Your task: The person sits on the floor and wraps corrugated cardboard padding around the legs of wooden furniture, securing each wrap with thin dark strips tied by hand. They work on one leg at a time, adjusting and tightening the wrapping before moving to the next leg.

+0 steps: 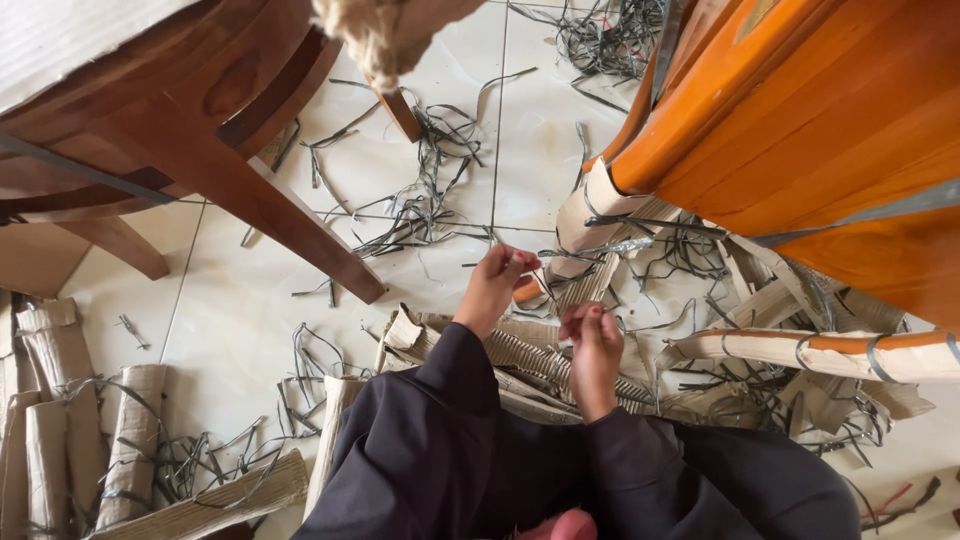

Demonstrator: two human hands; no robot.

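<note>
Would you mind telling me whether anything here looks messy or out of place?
Yes: cut grey strapping bands lie tangled across the white tile floor, and torn corrugated cardboard wrappings are heaped under both hands.

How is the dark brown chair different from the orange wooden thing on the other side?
The dark brown chair stands bare, and its leg reaches the white tiled floor. The orange wooden piece is brighter, and one orange part still has corrugated cardboard wrap and grey straps around it. Both are wood, both rise over the mess of cut grey straps, and neither hand touches them.
</note>
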